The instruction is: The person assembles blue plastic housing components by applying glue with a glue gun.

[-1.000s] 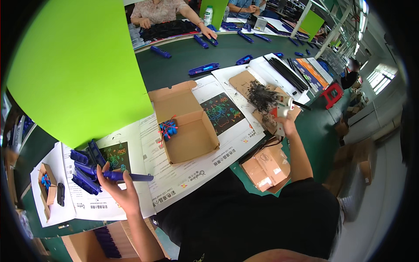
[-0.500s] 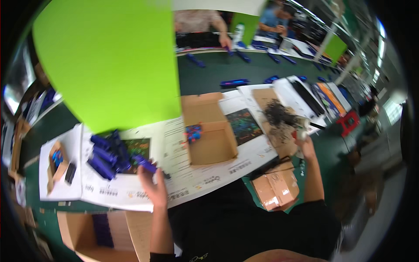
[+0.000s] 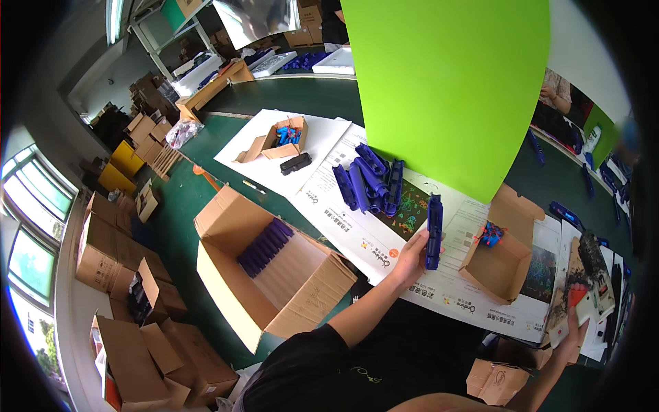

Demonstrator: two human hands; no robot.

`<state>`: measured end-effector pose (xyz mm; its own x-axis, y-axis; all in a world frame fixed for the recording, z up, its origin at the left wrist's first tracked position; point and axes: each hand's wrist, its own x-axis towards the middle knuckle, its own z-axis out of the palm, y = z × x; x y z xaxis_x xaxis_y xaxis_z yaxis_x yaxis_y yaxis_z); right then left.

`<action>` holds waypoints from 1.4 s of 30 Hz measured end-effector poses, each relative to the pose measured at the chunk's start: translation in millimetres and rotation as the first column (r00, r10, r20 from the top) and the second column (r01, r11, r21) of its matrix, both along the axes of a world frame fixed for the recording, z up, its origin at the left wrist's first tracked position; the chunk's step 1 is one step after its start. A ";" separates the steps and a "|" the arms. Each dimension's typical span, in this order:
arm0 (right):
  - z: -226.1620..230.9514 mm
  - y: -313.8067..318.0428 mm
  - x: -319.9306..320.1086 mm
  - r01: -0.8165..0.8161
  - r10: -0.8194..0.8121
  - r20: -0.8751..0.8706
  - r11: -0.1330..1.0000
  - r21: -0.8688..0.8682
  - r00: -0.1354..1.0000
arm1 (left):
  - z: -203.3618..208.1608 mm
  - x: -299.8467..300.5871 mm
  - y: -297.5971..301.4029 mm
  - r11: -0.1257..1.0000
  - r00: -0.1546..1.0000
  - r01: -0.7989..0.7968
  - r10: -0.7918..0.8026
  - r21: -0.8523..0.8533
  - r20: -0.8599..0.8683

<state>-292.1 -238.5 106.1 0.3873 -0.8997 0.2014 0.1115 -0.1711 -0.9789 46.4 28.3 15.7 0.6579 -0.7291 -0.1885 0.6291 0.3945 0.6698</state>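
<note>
My left hand point(image 3: 412, 259) is closed on a long dark-purple plastic shell point(image 3: 434, 233), which stands nearly upright over the white printed sheet point(image 3: 384, 247). Left of that hand lies a pile of similar purple shells point(image 3: 369, 182). Far to the right, my right hand point(image 3: 571, 331) is closed around a white object point(image 3: 585, 307) whose kind I cannot make out. It is beside small black parts point(image 3: 580, 280) on a piece of cardboard. Between my hands sits an open cardboard box point(image 3: 506, 275) with a few blue parts with red wires point(image 3: 491, 233) inside.
A tall green panel point(image 3: 446, 89) rises behind the sheet. Left of the bench, a large open carton point(image 3: 302, 302) holds a row of purple shells. A small box of blue parts point(image 3: 287, 134) and a black piece point(image 3: 295, 163) lie at the upper left. Cartons point(image 3: 185, 357) stack on the floor.
The view has swung left, so the bench appears further right and the large carton shows fully. My left hand still holds a purple shell, now more upright. My right hand keeps the white object.
</note>
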 end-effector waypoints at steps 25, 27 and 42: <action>-6.2 98.1 157.3 -0.705 0.727 -0.133 0.686 0.179 0.674 | -13.8 -2.6 0.0 0.999 0.984 0.033 -0.034 0.009 0.174; -12.5 95.7 159.4 -0.698 0.721 -0.139 0.693 0.180 0.679 | -12.4 -3.3 -1.3 0.999 0.983 0.035 -0.037 0.017 0.178; -0.4 107.4 143.5 -0.708 0.763 -0.281 0.646 0.285 0.583 | -16.3 -0.6 -3.4 1.000 0.989 -0.011 0.009 0.010 0.149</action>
<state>-148.7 -131.1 105.6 0.9431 -0.2791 -0.1808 -0.2044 -0.0578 -0.9772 45.8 24.9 -0.6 0.6866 -0.7208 -0.0951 0.5178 0.3930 0.7599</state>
